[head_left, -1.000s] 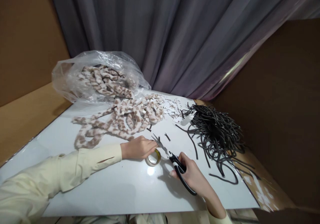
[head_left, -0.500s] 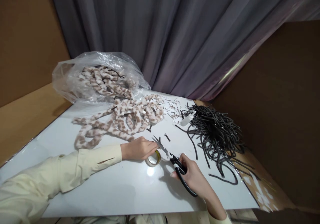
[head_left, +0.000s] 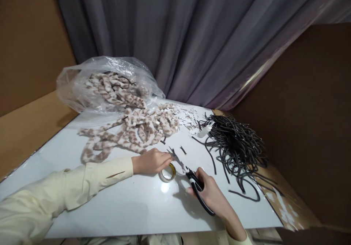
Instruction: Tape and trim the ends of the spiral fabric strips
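My right hand (head_left: 210, 190) is wrapped around the black handles of a pair of scissors (head_left: 195, 183). Their blades point up and to the left, with the tips a little apart, beside the fingertips of my left hand (head_left: 153, 161). That hand is closed in a pinch, and whatever lies between its fingers is too small to make out. Just below those fingertips, a roll of tape (head_left: 168, 179) lies on the white table. Short dark cord pieces (head_left: 183, 150) lie beyond the blades.
Fluffy brown-and-white strips (head_left: 131, 131) are heaped behind my left hand. More fill a clear plastic bag (head_left: 71, 88) farther back. On the right lies a tangled pile of black cords (head_left: 236, 139), with a small white bottle (head_left: 205, 130) at its edge. Scraps (head_left: 189, 117) litter the back of the white table (head_left: 115, 208).
The scissor blades have come slightly closer together. Both hands have stayed almost where they were.
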Demonstrator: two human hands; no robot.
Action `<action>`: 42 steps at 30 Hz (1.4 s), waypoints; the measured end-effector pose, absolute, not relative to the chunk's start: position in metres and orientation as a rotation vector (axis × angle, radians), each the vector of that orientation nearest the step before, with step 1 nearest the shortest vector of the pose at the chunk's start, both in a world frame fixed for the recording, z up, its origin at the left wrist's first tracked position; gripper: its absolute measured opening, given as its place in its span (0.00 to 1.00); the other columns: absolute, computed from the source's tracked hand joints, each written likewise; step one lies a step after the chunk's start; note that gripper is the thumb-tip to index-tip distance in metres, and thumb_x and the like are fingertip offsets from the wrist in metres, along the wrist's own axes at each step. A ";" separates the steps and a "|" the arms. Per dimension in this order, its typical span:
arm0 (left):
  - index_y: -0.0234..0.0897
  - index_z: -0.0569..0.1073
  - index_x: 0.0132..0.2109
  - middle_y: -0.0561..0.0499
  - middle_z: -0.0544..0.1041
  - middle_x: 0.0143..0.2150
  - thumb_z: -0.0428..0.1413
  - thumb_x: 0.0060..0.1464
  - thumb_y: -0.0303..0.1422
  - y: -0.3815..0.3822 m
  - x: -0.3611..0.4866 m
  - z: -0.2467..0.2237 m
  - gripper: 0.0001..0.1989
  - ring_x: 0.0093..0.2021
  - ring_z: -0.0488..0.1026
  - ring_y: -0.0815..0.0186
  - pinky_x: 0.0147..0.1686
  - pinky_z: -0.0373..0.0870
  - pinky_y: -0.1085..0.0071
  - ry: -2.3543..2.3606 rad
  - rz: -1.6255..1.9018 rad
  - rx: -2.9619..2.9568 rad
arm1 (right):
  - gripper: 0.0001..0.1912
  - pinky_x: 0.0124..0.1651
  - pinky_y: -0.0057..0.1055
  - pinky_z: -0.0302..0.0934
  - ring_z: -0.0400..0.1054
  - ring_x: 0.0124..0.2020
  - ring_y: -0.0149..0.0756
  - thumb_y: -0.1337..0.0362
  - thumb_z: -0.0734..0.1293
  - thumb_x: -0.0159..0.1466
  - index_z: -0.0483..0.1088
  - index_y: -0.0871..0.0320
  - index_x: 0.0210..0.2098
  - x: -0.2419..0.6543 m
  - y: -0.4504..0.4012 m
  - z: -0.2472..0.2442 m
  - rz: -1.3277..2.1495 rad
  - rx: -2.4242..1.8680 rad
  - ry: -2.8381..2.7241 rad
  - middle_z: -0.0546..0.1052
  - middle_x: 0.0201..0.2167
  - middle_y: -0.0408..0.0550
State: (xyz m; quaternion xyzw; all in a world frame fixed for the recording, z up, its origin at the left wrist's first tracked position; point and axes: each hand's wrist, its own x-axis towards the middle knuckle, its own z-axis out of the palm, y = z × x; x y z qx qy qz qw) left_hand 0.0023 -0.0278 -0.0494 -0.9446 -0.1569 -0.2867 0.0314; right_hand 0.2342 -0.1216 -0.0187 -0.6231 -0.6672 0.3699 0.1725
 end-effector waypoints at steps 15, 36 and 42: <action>0.34 0.63 0.30 0.52 0.67 0.21 0.37 0.62 0.26 -0.030 0.003 -0.046 0.15 0.18 0.59 0.71 0.18 0.55 0.73 -0.391 -0.888 -2.893 | 0.19 0.25 0.25 0.43 0.47 0.23 0.27 0.58 0.67 0.53 0.49 0.55 0.25 0.226 -0.120 -0.013 1.056 -1.753 -1.866 0.54 0.19 0.34; 0.35 0.62 0.30 0.53 0.67 0.21 0.37 0.62 0.27 -0.031 0.003 -0.046 0.14 0.17 0.60 0.71 0.18 0.55 0.72 -0.391 -0.898 -2.874 | 0.20 0.24 0.25 0.45 0.48 0.22 0.27 0.57 0.67 0.53 0.48 0.54 0.26 0.226 -0.124 -0.015 1.044 -1.772 -1.853 0.55 0.18 0.34; 0.36 0.60 0.30 0.54 0.66 0.20 0.37 0.62 0.27 -0.031 0.003 -0.047 0.14 0.17 0.59 0.71 0.18 0.55 0.72 -0.397 -0.901 -2.899 | 0.20 0.24 0.25 0.44 0.48 0.22 0.27 0.59 0.67 0.52 0.47 0.54 0.25 0.229 -0.125 -0.016 1.045 -1.786 -1.865 0.55 0.18 0.34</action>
